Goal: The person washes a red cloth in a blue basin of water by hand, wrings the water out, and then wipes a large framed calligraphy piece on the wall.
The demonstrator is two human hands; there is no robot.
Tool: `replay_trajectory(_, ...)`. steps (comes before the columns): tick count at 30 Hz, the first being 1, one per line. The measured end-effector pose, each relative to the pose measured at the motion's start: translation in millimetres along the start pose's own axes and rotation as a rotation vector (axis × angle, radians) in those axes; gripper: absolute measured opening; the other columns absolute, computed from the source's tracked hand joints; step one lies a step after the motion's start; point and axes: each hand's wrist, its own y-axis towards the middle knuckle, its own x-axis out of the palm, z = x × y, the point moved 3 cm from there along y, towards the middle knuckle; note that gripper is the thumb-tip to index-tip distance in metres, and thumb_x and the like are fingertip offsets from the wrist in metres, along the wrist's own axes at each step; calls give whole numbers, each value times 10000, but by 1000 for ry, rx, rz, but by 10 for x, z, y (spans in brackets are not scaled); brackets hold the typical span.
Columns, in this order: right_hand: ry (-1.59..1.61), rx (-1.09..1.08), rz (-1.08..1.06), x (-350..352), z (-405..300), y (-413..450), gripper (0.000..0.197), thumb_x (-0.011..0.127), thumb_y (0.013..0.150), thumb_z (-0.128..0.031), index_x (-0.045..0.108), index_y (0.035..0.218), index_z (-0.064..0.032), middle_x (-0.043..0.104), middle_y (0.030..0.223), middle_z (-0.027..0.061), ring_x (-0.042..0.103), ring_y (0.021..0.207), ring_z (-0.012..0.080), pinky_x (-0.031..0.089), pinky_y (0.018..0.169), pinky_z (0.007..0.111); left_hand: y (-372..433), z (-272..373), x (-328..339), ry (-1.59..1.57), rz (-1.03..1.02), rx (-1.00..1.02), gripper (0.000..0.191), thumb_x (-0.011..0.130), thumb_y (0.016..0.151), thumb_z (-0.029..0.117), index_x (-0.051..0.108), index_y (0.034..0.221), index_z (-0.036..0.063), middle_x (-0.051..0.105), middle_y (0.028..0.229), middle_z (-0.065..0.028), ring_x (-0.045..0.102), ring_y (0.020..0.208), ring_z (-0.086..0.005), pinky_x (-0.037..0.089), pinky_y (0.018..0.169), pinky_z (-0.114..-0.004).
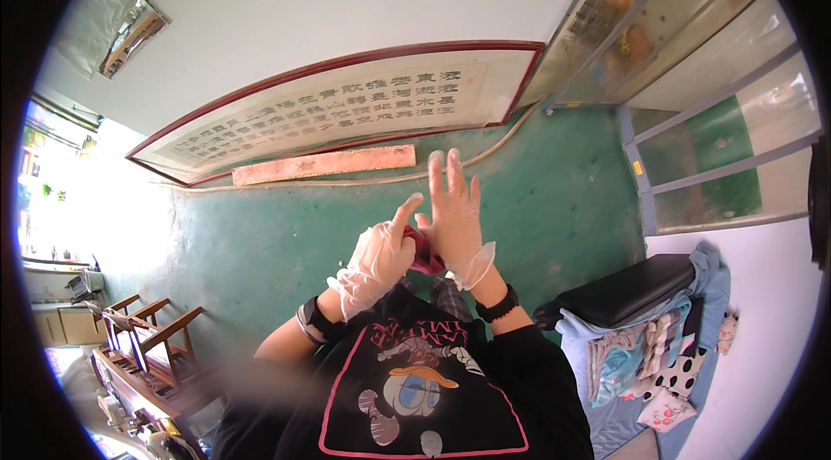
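Both hands wear thin translucent gloves and are raised before my chest, close together. My left hand (383, 252) has its fingers curled by a crumpled maroon cloth (426, 256) and appears to grip it, with one digit pointing up and out. My right hand (458, 220) is spread, fingers pointing away from me, its thumb side close to the left hand and the cloth. The glove cuff at the right wrist is loose. Part of the cloth is hidden behind the hands.
A framed calligraphy panel (454, 116) leans on the wall, with a pinkish board (324, 163) and a hose (513, 135) on the green floor before it. A wooden chair (162, 336) stands left, a glazed partition (639, 168) right. A bed (617, 427) holds clothes and a black case (626, 291).
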Motion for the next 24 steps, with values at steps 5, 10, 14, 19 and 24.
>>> replay_trajectory(5, -218, -205, 57, 74, -167, -66, 775, 602, 809, -404, 265, 1466, -169, 216, 1486, 237, 320, 1323, 368, 292, 1018, 584, -41, 193, -2, 19, 107, 146, 651, 461, 728, -19, 389, 1365, 94, 600, 694, -231, 589, 629, -425, 483, 582, -483)
replay_trajectory(10, -273, -205, 55, 51, -221, -84, 631, 554, 838, -374, 356, 1429, -271, 236, 1450, 275, 388, 1264, 383, 337, 978, 545, -26, 40, 89, -3, 124, 129, 625, 476, 755, 1, 366, 1366, 71, 595, 681, -240, 589, 613, -419, 477, 561, -472)
replay_trajectory(14, -200, -214, 12, 66, -237, -94, 637, 532, 852, -295, 317, 1451, -290, 227, 1483, 227, 345, 1294, 387, 303, 1012, 576, -30, 46, 58, 12, 136, 82, 572, 480, 766, 14, 397, 1331, 33, 593, 673, -251, 591, 607, -420, 479, 565, -470)
replay_trajectory(19, -282, -261, 50, 135, -236, -135, 639, 528, 850, -294, 317, 1453, -277, 210, 1495, 216, 363, 1278, 384, 311, 1014, 560, -35, 9, 58, -36, 92, 57, 529, 468, 768, 37, 436, 1296, 17, 592, 653, -258, 603, 619, -421, 492, 586, -472)
replay_trajectory(24, -373, -237, 7, 173, -263, -106, 630, 526, 858, -283, 312, 1451, -288, 211, 1503, 205, 371, 1280, 324, 322, 1022, 500, -68, 105, 33, -11, 65, -22, 474, 465, 764, 51, 487, 1236, 23, 592, 662, -265, 604, 633, -427, 497, 604, -484)
